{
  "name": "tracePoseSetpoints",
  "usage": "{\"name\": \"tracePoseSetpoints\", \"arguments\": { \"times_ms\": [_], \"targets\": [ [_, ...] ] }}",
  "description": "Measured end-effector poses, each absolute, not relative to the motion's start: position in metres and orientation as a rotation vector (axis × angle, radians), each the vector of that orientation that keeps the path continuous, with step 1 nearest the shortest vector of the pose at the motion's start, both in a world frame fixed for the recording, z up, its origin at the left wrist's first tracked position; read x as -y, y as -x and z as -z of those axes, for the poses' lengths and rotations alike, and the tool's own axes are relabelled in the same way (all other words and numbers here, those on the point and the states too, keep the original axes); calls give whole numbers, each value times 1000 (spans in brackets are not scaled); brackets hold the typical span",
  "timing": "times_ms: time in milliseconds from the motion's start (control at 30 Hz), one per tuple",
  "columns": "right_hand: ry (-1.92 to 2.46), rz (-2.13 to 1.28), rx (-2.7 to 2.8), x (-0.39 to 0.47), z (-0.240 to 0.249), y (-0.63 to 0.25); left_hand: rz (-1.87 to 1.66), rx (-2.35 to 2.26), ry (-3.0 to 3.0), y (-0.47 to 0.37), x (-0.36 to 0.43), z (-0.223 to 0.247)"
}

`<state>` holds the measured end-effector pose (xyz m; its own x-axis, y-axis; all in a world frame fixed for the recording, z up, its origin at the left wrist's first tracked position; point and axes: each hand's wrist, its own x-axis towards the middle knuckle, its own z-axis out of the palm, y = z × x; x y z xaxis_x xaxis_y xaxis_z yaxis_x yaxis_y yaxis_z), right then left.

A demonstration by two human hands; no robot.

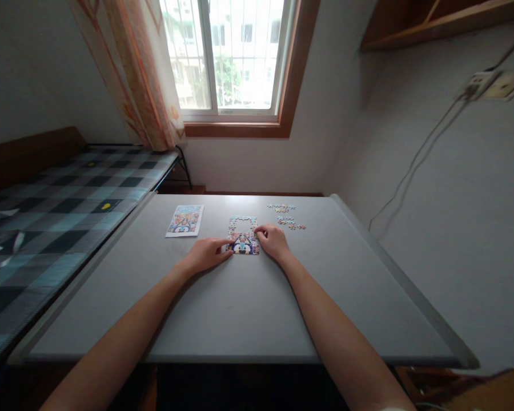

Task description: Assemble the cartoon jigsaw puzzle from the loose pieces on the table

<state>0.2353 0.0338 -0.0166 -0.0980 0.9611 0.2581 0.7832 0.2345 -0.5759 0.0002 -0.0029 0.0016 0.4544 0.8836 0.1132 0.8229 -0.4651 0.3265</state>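
Note:
A partly assembled jigsaw puzzle (pixel 245 244) lies flat on the table. Its lower half is filled with a colourful picture, while the upper half is a frame of pieces around a bare gap. My left hand (pixel 206 254) rests at the puzzle's left side, forefinger stretched onto it and thumb apart at the lower left corner. At the right edge, my right hand (pixel 273 241) has its fingers bent together in a pinch; whatever is between them is too small to make out. Loose puzzle pieces (pixel 286 221) lie in small groups beyond my right hand.
A printed picture sheet (pixel 185 221) lies left of the puzzle on the grey-white table (pixel 231 319). A bed with a checked cover (pixel 68 194) stands along the left. Behind are a curtain (pixel 132 74) and a window; a cable (pixel 411 162) hangs on the right wall.

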Motion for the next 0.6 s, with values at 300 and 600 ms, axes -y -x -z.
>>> {"name": "tracePoseSetpoints", "arguments": {
  "times_ms": [300,600],
  "targets": [
    [1589,-382,1930,-35,18,-235,-390,-1490,-2478,0,3,-2],
    [1584,-378,1932,-35,18,-235,-381,-1493,-2477,-1,3,-2]
  ]
}}
